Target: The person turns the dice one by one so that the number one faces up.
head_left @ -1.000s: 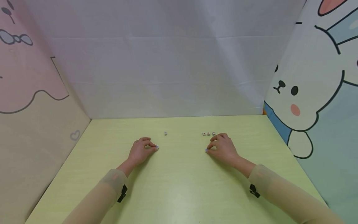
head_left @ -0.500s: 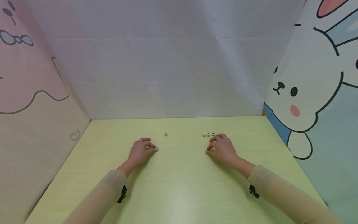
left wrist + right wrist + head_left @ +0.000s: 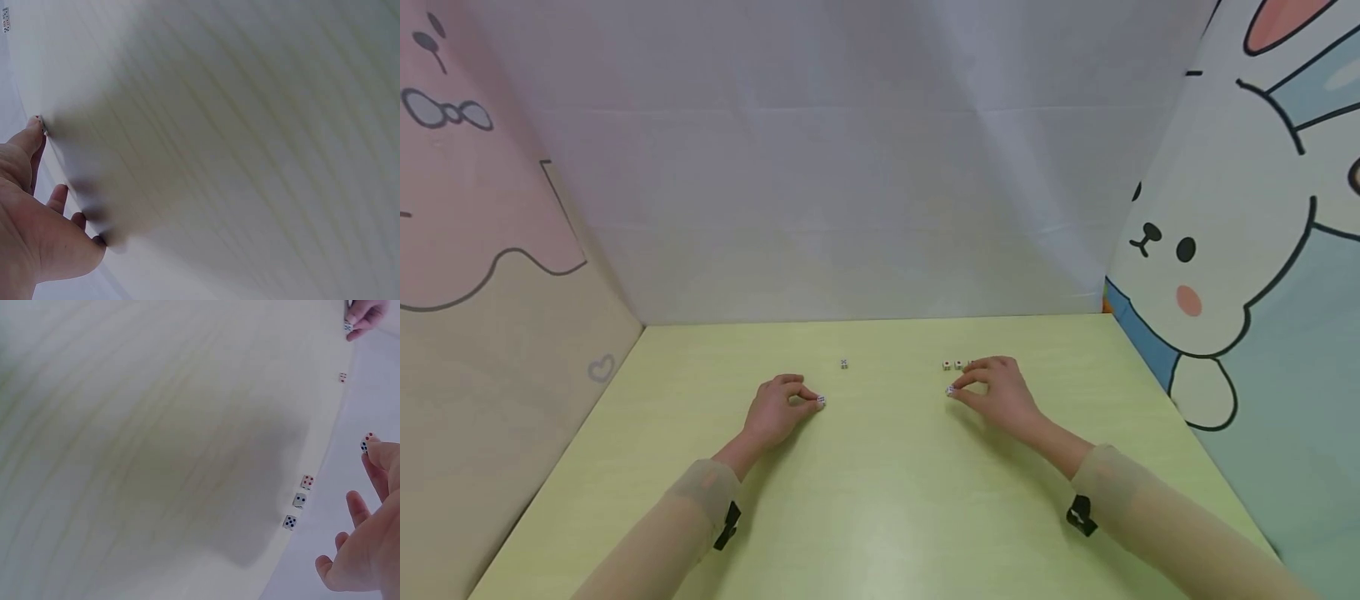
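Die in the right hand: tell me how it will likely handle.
The die looks small enough to be light, pinched in the fingers. Its cube shape seems stiff, and its flat faces should make it slide or tip rather than roll smoothly.

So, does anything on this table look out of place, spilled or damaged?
Nothing stands out. Three dice sit in a row, a single die stands apart, the left hand pinches one die and the right hand another die. No spill shows; the dice are too small to check for fine damage.
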Available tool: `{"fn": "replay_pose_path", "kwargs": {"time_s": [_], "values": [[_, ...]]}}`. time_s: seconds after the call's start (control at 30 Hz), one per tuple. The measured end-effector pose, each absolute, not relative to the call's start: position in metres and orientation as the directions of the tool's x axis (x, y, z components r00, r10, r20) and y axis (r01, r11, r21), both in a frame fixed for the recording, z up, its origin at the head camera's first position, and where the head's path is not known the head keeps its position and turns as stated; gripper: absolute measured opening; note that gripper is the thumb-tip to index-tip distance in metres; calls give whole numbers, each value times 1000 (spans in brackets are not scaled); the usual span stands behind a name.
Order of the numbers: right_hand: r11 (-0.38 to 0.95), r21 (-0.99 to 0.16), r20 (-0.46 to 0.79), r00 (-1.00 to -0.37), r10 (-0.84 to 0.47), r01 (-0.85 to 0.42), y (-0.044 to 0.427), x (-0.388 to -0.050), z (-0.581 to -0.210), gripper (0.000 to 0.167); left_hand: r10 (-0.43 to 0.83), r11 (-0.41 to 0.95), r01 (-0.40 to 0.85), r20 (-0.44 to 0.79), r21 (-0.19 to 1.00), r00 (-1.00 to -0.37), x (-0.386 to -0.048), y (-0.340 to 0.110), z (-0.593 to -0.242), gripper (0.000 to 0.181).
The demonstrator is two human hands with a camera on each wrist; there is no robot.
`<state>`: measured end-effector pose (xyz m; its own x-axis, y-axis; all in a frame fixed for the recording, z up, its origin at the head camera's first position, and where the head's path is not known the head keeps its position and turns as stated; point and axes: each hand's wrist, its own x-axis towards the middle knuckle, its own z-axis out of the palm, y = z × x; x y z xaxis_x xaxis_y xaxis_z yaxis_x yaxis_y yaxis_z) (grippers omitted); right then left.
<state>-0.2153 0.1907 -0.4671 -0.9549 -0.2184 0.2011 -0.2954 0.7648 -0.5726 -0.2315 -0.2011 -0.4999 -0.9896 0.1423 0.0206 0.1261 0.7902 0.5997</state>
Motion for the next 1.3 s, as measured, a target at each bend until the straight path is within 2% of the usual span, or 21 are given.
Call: {"fn": "replay_pose_path", "kwargs": {"time_s": [0.3,0.5,0.63,0.87,0.97,1.07,1.3], "values": [[609,-741,207,-959,-193,-283,188,-216,-461,18,145,790,131,26,598,-989,-230,-202,-503,16],[463,-876,69,-986,-151,-132,187,-212,-462,26,143,788,125,19,602,-990,-229,-203,-505,16],[410,-911,-5,-992,-123,-46,187,-209,-462,33,142,786,124,18,606,-990,-229,-203,-504,16],[323,-946,-45,-995,-92,13,181,-203,-457,33,143,782,129,25,610,-989,-230,-202,-501,13],[345,-939,-39,-996,-86,7,180,-204,-464,30,144,781,128,24,611,-989,-230,-201,-500,14],[421,-906,-3,-995,-97,-39,179,-205,-474,24,145,781,129,24,611,-989,-230,-202,-500,14],[657,-728,113,-980,-163,-194,177,-203,-483,15,144,786,128,23,605,-989,-232,-202,-502,16]]}}
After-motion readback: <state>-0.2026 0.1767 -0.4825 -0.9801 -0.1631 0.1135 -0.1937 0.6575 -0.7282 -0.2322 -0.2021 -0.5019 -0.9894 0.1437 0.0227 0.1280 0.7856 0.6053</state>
